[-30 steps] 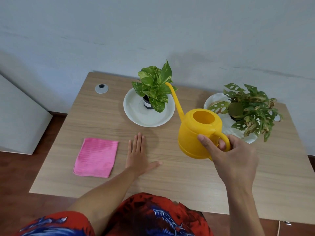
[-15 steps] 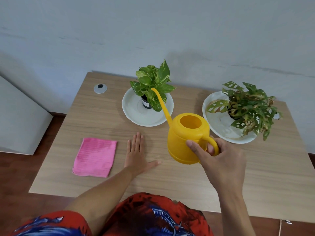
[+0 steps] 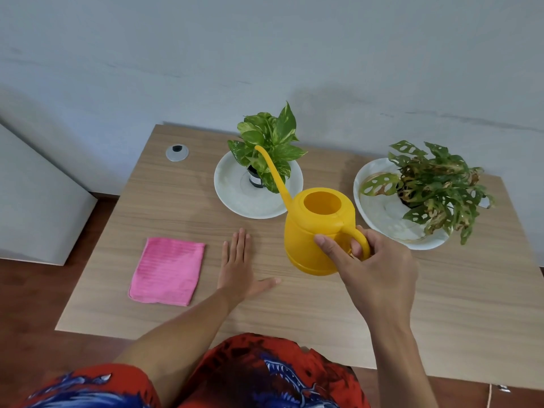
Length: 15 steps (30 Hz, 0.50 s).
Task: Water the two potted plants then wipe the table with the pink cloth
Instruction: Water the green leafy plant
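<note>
Two hands in view, both over wooden table point(image 3: 164, 201). Far left: pale cabinet panel point(image 3: 35, 207) beside table, on reddish floor point(image 3: 26, 319). Back-left of tabletop: grey cable grommet point(image 3: 177, 152), dark centre. Front-left: pink cloth point(image 3: 167, 270), folded flat into a rectangle, untouched, clear of table edge. Just right of cloth, not touching it: left hand point(image 3: 240, 267), palm down flat on table, fingers straight and together, thumb splayed out right, gripping nothing. Behind left hand: pothos plant point(image 3: 269, 142) in small dark pot point(image 3: 255, 178), standing upright on white plate point(image 3: 235, 195). Centre-right: yellow watering can point(image 3: 309, 240), lifted, tilted slightly toward pothos; long thin spout point(image 3: 272, 169) angled up-left, tip sitting in front of pothos leaves above the pot. Cannot tell whether water is coming out. Top opening of can faces camera, inside shows yellow only, water level unclear. Right hand point(image 3: 379, 272) closed round can handle point(image 3: 360, 238), fingers curled through loop, thumb pressed along can body below rim. Far right: second plant point(image 3: 432, 187), holed leaves with brown-yellow patches, pot mostly hidden by foliage, on second white plate point(image 3: 379, 216) near back-right table edge; leaves overhanging plate rim on right. Can body between the two plates, touching neither as far as visible. Bottom of frame: red and blue patterned clothing point(image 3: 265, 375).
</note>
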Each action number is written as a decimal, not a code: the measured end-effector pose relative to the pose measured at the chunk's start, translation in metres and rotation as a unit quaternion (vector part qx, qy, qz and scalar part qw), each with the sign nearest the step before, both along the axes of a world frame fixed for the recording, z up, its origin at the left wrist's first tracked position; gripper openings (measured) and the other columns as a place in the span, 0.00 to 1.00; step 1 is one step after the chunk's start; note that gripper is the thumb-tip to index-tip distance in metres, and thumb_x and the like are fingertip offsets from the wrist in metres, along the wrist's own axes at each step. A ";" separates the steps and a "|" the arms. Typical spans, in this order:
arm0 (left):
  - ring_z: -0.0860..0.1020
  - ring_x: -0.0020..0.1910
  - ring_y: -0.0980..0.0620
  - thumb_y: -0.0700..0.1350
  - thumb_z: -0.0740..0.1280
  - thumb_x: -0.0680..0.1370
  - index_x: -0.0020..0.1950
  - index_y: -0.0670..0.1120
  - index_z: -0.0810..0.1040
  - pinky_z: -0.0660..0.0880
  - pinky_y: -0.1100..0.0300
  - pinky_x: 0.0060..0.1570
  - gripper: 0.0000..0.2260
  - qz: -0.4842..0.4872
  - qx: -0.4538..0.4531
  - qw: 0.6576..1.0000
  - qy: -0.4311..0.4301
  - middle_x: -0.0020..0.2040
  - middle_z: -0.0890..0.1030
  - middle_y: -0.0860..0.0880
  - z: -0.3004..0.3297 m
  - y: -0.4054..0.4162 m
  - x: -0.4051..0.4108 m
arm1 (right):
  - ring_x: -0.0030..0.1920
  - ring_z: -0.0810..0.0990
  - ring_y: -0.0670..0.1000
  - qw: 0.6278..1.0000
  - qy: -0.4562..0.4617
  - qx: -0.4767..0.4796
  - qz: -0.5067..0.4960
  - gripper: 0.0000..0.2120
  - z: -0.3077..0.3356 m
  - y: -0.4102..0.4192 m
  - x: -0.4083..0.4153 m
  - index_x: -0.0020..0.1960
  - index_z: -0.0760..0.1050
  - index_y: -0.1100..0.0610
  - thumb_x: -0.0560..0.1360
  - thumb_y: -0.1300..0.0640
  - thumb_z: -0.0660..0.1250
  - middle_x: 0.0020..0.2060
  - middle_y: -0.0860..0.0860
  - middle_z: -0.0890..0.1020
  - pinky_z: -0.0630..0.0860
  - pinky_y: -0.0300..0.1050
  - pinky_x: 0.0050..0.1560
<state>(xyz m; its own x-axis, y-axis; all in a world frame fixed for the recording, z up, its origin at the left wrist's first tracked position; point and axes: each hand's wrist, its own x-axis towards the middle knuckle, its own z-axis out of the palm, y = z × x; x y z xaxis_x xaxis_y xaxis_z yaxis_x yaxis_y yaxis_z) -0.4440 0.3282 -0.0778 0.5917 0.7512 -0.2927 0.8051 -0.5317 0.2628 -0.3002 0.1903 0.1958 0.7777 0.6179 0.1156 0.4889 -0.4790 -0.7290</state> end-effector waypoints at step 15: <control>0.29 0.79 0.47 0.86 0.50 0.63 0.81 0.39 0.34 0.27 0.47 0.76 0.65 0.006 -0.016 1.000 -0.001 0.81 0.32 0.43 0.003 0.000 0.002 | 0.26 0.68 0.47 1.000 -0.009 0.008 -0.012 0.29 0.009 0.013 0.016 0.28 0.62 0.52 0.66 0.38 0.78 0.22 0.47 0.70 0.65 0.43 0.31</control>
